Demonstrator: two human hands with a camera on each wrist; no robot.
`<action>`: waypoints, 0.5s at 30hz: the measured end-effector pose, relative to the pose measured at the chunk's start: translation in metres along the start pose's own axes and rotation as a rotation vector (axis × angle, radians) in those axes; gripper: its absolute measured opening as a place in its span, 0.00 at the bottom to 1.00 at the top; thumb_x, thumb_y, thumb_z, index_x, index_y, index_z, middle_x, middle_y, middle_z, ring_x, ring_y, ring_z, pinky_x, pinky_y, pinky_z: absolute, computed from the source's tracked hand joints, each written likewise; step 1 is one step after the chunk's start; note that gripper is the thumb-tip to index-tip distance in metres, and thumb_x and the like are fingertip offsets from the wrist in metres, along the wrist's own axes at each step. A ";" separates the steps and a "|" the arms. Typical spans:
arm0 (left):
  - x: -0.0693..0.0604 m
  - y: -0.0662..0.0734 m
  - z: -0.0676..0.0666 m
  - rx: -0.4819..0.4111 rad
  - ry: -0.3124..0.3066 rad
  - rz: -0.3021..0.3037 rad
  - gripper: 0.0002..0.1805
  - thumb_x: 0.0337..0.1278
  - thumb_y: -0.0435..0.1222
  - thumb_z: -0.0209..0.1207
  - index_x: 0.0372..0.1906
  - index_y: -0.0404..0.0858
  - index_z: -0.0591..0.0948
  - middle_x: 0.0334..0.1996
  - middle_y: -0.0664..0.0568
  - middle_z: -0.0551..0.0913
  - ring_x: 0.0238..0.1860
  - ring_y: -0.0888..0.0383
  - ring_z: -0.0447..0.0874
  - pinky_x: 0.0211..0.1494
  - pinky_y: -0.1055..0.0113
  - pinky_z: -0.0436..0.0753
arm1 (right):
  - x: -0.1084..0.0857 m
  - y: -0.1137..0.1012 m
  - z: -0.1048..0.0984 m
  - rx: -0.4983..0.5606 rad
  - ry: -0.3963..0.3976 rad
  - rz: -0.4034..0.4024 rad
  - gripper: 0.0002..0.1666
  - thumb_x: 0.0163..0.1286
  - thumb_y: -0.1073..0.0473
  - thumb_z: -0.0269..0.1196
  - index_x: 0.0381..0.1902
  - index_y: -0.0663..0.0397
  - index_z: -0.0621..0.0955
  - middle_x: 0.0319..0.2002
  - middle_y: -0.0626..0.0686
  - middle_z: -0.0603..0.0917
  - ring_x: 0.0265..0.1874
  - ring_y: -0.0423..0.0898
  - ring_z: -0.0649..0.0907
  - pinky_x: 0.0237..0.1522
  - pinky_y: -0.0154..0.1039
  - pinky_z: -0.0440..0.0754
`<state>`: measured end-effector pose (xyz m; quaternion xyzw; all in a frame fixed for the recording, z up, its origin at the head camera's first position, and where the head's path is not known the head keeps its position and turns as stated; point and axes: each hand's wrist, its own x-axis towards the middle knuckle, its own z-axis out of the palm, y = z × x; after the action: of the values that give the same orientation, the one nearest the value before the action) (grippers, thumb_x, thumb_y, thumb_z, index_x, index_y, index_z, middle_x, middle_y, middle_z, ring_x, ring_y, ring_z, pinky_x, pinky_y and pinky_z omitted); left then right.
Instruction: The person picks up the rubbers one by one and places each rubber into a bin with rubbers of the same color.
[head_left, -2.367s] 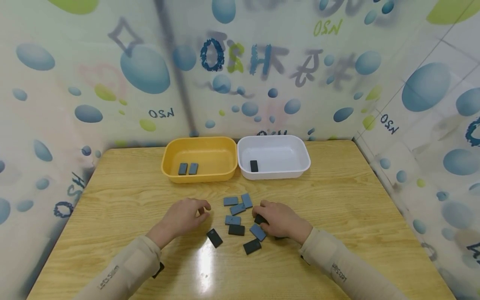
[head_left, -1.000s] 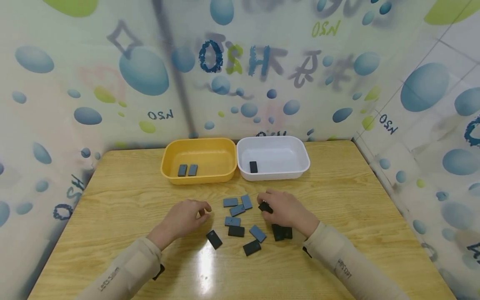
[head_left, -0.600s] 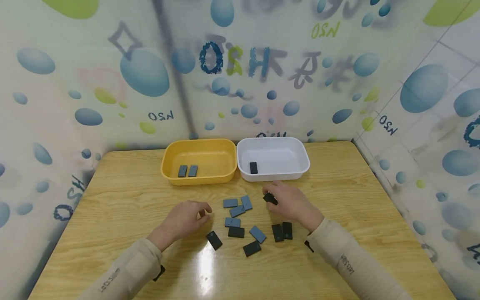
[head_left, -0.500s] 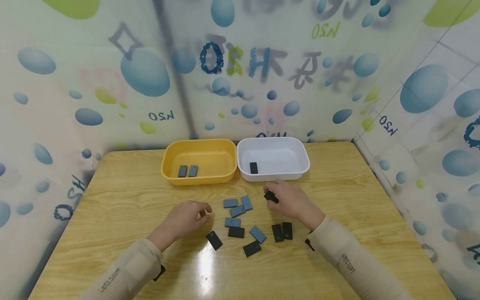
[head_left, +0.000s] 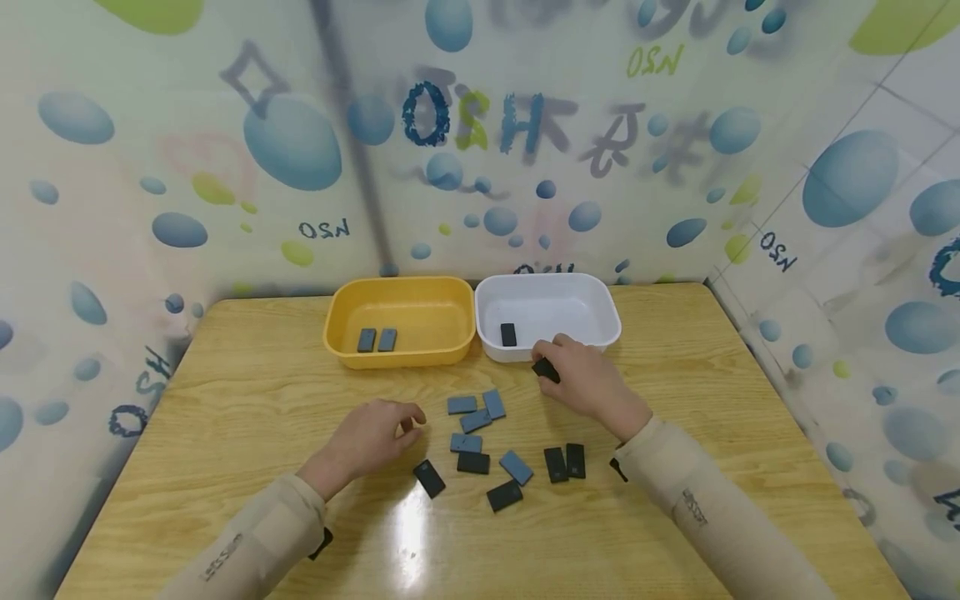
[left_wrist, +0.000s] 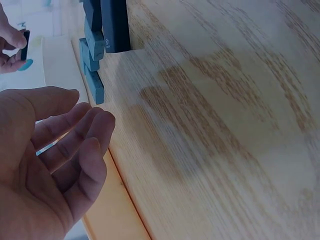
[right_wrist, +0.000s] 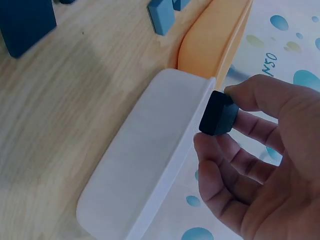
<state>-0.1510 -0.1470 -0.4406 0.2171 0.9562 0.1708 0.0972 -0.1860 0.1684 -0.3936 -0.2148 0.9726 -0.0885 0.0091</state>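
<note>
My right hand [head_left: 588, 379] pinches a black block [head_left: 546, 369] between thumb and fingers, just in front of the white bin's near rim. In the right wrist view the black block [right_wrist: 218, 113] is held beside the white bin's wall [right_wrist: 145, 145]. One black block [head_left: 508, 334] lies inside the white bin [head_left: 543, 353]. Two grey-blue blocks [head_left: 387, 339] lie in the yellow bin [head_left: 405, 360]. My left hand [head_left: 367, 442] hovers at the table, fingers loosely curled around nothing, left of several blue blocks [head_left: 462, 405]. The left wrist view shows that hand [left_wrist: 55, 155] holding nothing.
Several black blocks lie on the wooden table [head_left: 247, 400]: one [head_left: 429, 478] near my left hand, one [head_left: 505, 496] towards the front, a pair [head_left: 575, 461] below my right hand. The two bins stand side by side against the patterned wall [head_left: 495, 183].
My right hand has picked up a black block from among the others and carried it back to the white bin's near rim. My left hand has stayed in place.
</note>
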 end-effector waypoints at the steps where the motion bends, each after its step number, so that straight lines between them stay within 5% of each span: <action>1: 0.000 0.000 0.000 0.001 -0.001 0.001 0.07 0.61 0.40 0.62 0.41 0.45 0.85 0.29 0.58 0.86 0.26 0.66 0.77 0.31 0.66 0.76 | 0.001 0.001 -0.001 -0.011 0.005 -0.001 0.14 0.65 0.53 0.65 0.47 0.46 0.79 0.39 0.52 0.81 0.29 0.46 0.79 0.33 0.43 0.79; 15: 0.000 -0.001 0.002 0.002 0.002 0.011 0.07 0.60 0.40 0.63 0.41 0.45 0.85 0.29 0.58 0.86 0.26 0.66 0.77 0.31 0.67 0.76 | 0.030 0.010 -0.021 -0.068 0.007 0.019 0.13 0.67 0.54 0.62 0.48 0.49 0.79 0.40 0.54 0.80 0.25 0.47 0.76 0.30 0.43 0.76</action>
<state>-0.1507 -0.1470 -0.4431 0.2224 0.9551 0.1707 0.0953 -0.2192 0.1685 -0.3742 -0.2053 0.9771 -0.0561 -0.0009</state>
